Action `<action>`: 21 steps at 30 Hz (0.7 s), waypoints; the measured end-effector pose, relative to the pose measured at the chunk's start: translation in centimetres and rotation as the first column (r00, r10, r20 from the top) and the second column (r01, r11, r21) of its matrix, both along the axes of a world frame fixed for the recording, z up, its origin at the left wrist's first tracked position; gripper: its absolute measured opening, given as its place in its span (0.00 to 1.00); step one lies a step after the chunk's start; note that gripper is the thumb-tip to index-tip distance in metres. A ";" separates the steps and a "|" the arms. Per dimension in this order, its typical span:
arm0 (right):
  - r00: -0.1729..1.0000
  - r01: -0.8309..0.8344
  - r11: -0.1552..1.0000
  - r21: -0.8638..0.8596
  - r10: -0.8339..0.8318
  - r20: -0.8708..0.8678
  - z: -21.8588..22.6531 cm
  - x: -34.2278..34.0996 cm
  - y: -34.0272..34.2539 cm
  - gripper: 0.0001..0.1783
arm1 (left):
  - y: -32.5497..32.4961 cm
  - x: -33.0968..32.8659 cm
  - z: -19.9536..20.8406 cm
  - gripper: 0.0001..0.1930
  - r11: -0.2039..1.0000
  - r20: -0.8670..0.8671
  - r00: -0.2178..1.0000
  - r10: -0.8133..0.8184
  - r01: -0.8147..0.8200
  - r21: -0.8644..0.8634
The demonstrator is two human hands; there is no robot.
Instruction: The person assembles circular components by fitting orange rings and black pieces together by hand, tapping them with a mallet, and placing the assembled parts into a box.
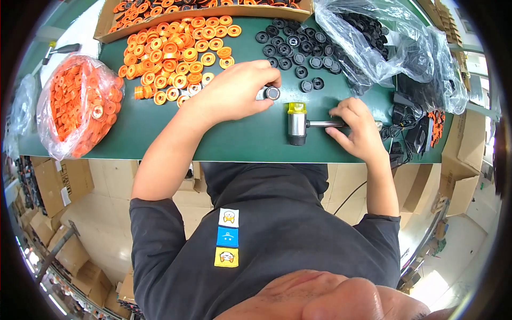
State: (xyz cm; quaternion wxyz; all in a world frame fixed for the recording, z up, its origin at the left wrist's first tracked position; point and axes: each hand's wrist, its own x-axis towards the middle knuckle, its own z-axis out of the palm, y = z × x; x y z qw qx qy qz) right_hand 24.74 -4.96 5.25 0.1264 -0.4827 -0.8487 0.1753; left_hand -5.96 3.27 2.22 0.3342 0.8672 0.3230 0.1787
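Observation:
My left hand [240,88] is closed, with its thumb and fingertips around a small cylinder [272,93] that has a round black top and a silvery side. The rest of the cylinder is hidden by the fingers. To its right, a mallet [297,125] has a silver head with one yellow and one black face, the yellow one farther from me. My right hand [358,128] curls loosely around the mallet's metal handle. Beyond my left hand lies a heap of orange ring-shaped wheels [170,50]. Round black caps [301,48] are spread farther right.
A carton [213,12] of orange and black parts stands at the far edge. At left sits a plastic bag [80,106] of orange pieces. Clear plastic [394,48] covers black parts at right, near black cables [405,125]. The green tabletop [240,144] ends before my body.

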 end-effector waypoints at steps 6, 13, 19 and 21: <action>0.969 -0.052 0.993 0.102 0.074 -0.234 0.6 -3.6 2.8 0.17 | 0.1 0.5 0.0 0.14 0.992 0.192 0.981 0.013 0.011 -0.123; 0.915 -0.183 0.956 0.229 0.250 -0.317 -1.4 -7.1 6.0 0.17 | -0.2 1.4 -0.1 0.18 0.979 0.372 0.920 0.127 -0.056 -0.197; 0.387 -0.114 0.910 -0.398 -0.328 -0.862 -4.0 -7.9 4.6 0.12 | -0.9 2.4 0.4 0.17 0.976 0.513 0.839 0.184 -0.218 0.006; 0.286 -0.273 0.861 -0.428 -0.352 -0.891 -4.2 -7.6 4.7 0.11 | -1.3 2.4 0.4 0.15 0.980 0.524 0.841 0.134 -0.192 0.058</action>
